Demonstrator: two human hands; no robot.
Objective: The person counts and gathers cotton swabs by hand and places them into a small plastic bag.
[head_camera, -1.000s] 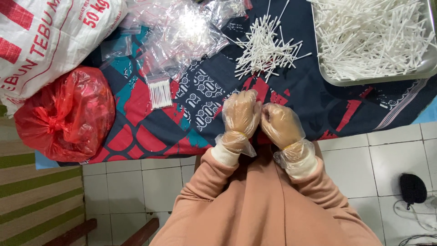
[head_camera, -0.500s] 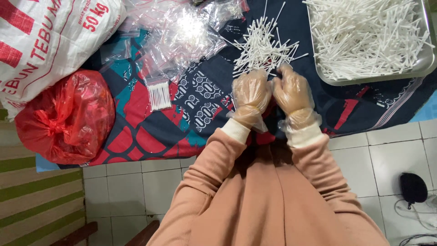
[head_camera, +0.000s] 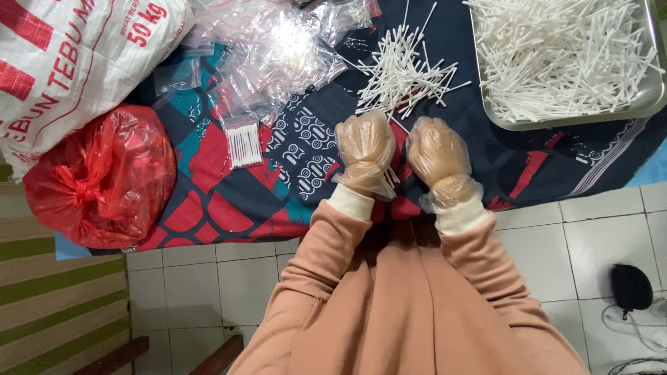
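On a dark patterned cloth (head_camera: 229, 201) over white tiled floor (head_camera: 597, 236), the gloved left hand (head_camera: 365, 149) and right hand (head_camera: 438, 156) curl closed, gripping thin white cotton swabs (head_camera: 391, 177); a loose swab pile (head_camera: 399, 73) lies just beyond.

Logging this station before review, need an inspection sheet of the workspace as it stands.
Surface: patterned cloth spread on white floor tiles.
Job's things: loose cotton swabs; metal tray heaped with more; one small filled packet.
Clutter: pile of clear plastic bags, red plastic bag, white woven sack.
Grippers: left hand and right hand in clear gloves, curled close together by the swab pile; a few swab ends show beside the left.
Cables: white cables, lower right.
Surroundings: black object, striped mat.
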